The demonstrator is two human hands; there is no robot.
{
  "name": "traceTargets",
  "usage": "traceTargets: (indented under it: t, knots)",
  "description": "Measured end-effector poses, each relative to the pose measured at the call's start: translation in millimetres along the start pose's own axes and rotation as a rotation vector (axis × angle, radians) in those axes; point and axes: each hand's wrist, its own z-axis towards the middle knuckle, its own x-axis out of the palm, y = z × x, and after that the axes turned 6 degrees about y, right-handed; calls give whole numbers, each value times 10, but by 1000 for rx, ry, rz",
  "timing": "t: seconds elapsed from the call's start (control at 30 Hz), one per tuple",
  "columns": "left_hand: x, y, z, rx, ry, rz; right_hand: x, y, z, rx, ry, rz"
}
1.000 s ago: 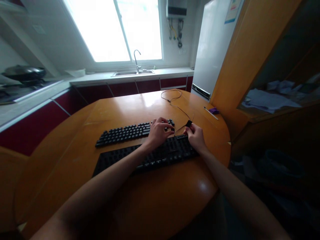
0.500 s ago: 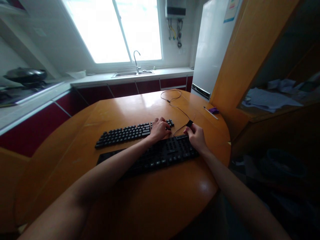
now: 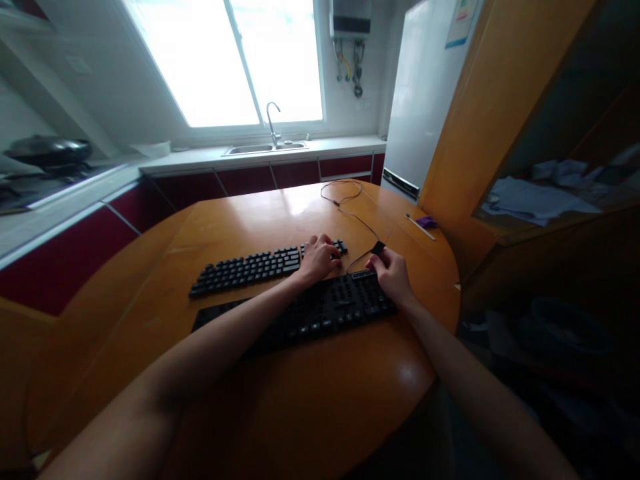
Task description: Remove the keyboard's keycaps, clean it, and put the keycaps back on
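Observation:
Two black keyboards lie on a round wooden table (image 3: 310,407). My left hand (image 3: 316,259) rests with curled fingers on the right end of the far keyboard (image 3: 245,269). My right hand (image 3: 391,273) is closed in a pinch on a small black plug-like piece (image 3: 379,248) at the end of a thin black cable (image 3: 350,210), just above the near keyboard's (image 3: 320,312) right end. The cable loops away toward the table's far edge.
A purple-tipped thin tool (image 3: 423,225) lies near the table's right edge. A white fridge (image 3: 425,93) and a wooden cabinet (image 3: 500,120) stand at the right. A counter with sink (image 3: 265,147) runs under the window; a wok (image 3: 50,150) sits far left.
My left hand drew back slightly on the far keyboard and its fingers curled in. My right hand stays pinched on the plug piece.

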Motion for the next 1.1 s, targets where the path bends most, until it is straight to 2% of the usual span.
traceTargets:
  t: [0.43, 1.1]
  knots:
    - [63, 57, 36, 25, -31, -25, -5, 11, -6, -3, 18, 9]
    - [59, 80, 53, 27, -34, -62, -9, 15, 0, -3, 42, 25]
